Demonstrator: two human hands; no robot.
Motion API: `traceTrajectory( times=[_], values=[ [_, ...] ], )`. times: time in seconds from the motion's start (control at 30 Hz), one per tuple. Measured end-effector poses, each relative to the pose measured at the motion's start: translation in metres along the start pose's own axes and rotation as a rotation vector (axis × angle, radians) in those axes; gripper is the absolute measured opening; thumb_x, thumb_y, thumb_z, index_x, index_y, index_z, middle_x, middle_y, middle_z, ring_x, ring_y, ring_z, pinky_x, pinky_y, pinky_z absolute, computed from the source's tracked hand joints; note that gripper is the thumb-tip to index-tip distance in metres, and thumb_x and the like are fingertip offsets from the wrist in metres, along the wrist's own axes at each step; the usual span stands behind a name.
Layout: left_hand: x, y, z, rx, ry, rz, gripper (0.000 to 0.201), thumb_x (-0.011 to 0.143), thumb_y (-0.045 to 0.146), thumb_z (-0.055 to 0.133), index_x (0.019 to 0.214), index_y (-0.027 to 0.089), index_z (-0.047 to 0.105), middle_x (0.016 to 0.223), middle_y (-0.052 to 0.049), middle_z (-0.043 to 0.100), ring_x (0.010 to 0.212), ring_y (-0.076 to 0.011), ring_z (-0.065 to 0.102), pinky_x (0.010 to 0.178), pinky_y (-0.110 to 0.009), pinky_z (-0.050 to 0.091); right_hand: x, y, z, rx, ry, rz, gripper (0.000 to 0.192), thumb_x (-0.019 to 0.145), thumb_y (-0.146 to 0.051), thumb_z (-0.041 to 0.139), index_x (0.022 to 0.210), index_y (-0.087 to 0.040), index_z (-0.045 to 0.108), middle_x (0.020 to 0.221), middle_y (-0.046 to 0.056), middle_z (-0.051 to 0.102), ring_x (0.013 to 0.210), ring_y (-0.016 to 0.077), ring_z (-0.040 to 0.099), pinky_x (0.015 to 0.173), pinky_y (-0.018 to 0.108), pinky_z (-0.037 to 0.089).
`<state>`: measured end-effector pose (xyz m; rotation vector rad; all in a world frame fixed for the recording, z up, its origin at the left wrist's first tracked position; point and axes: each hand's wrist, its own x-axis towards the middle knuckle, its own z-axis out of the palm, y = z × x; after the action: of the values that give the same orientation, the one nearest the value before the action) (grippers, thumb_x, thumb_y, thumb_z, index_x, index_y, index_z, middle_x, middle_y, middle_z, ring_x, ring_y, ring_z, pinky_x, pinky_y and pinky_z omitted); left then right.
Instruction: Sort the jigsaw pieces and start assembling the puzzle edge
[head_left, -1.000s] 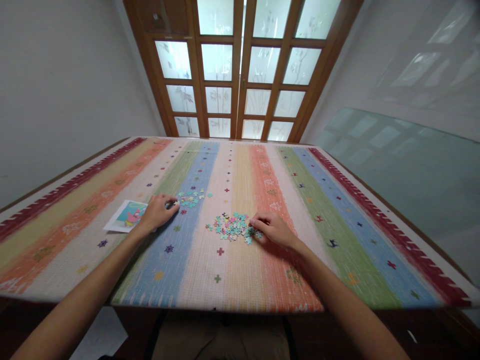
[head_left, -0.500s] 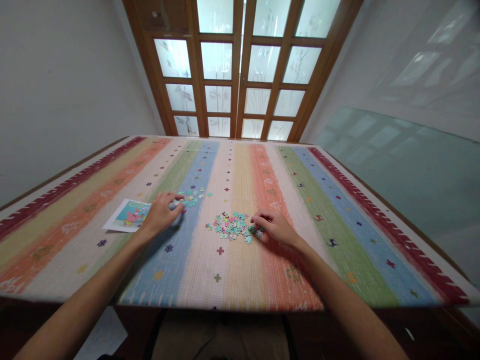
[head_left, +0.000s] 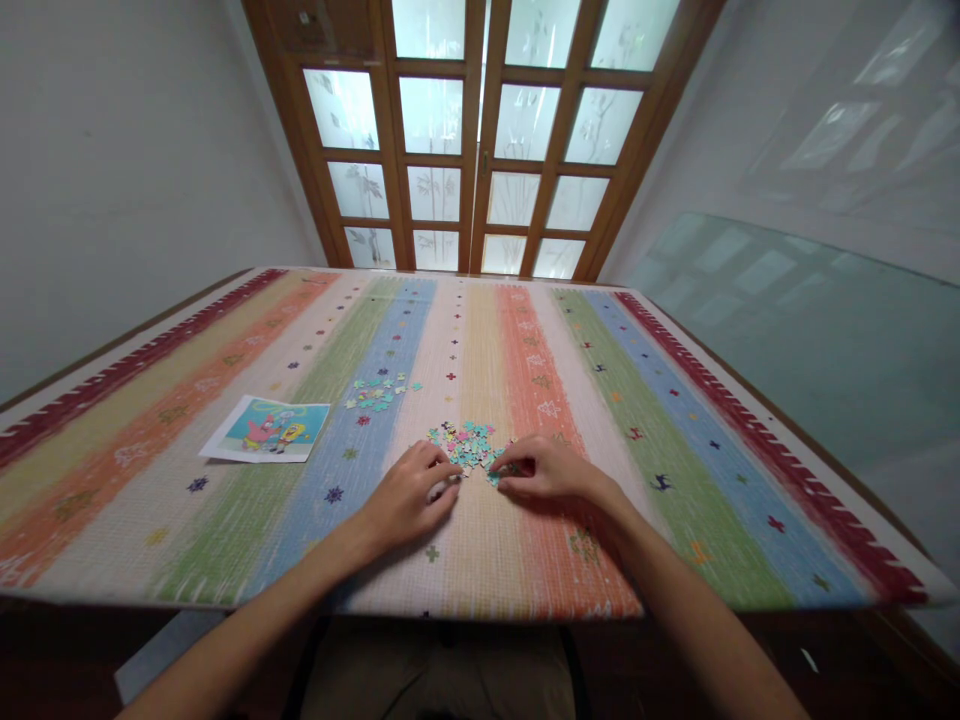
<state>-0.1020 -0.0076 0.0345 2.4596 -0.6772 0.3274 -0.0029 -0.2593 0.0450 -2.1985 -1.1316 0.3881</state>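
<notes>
Frosted glass doors [head_left: 480, 140] in wooden frames stand behind a table spread with a striped cloth [head_left: 637, 400] of red, orange, green, blue and cream bands dotted with small motifs. Far left on the cloth lies a cartoon reference picture [head_left: 266, 428], flat and well apart from both hands. Right of it, on the blue band, sits a small cluster of puzzle pieces [head_left: 377, 393], loosely scattered, with nothing touching it. Nearer the front edge, the left hand [head_left: 409, 497] rests palm down on the cloth, fingers curled loosely and their tips at the near left edge of the main pile of puzzle pieces [head_left: 466, 444]; whether it pinches a piece under those fingertips cannot be told. That pile, mostly teal with specks of pink and yellow, lies on the cream band between the two hands. Just to its right, the right hand [head_left: 546, 468] has thumb and forefinger drawn together at the pile's right edge, closed on a teal puzzle piece [head_left: 498, 471] lying at the fringe of the pile.
</notes>
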Motion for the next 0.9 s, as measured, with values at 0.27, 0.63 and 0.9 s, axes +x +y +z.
traceTrajectory(
  times=[0.27,0.63,0.9],
  values=[
    [0.009,0.016,0.017,-0.028,-0.039,0.015,0.014,0.094,0.019,0.052,0.098,0.021,0.066,0.096,-0.007,0.063,0.094,-0.0237,0.055,0.087,-0.041,0.047,-0.001,-0.007,0.001,-0.100,-0.036,0.014,0.033,0.071,-0.008,0.063,0.096,-0.019,0.081,0.057,-0.002,0.060,0.051,0.0110,0.047,0.055,0.025,0.034],
    [0.017,0.029,0.042,0.148,-0.060,-0.023,0.015,0.095,0.036,0.062,0.093,0.021,0.064,0.092,-0.007,0.062,0.092,-0.0263,0.054,0.088,-0.046,0.047,-0.003,0.003,0.003,-0.020,-0.092,-0.032,0.025,0.072,-0.013,0.063,0.087,-0.018,0.082,0.056,-0.002,0.061,0.051,0.0100,0.046,0.053,0.023,0.033],
    [0.020,0.030,0.042,0.075,-0.063,-0.030,0.009,0.092,0.023,0.056,0.090,0.020,0.064,0.093,-0.008,0.062,0.093,-0.0261,0.053,0.085,-0.044,0.047,-0.003,0.000,-0.003,-0.023,0.002,-0.038,0.027,0.067,-0.010,0.058,0.080,-0.017,0.081,0.051,-0.004,0.053,0.048,0.0091,0.044,0.053,0.022,0.034]
  ],
)
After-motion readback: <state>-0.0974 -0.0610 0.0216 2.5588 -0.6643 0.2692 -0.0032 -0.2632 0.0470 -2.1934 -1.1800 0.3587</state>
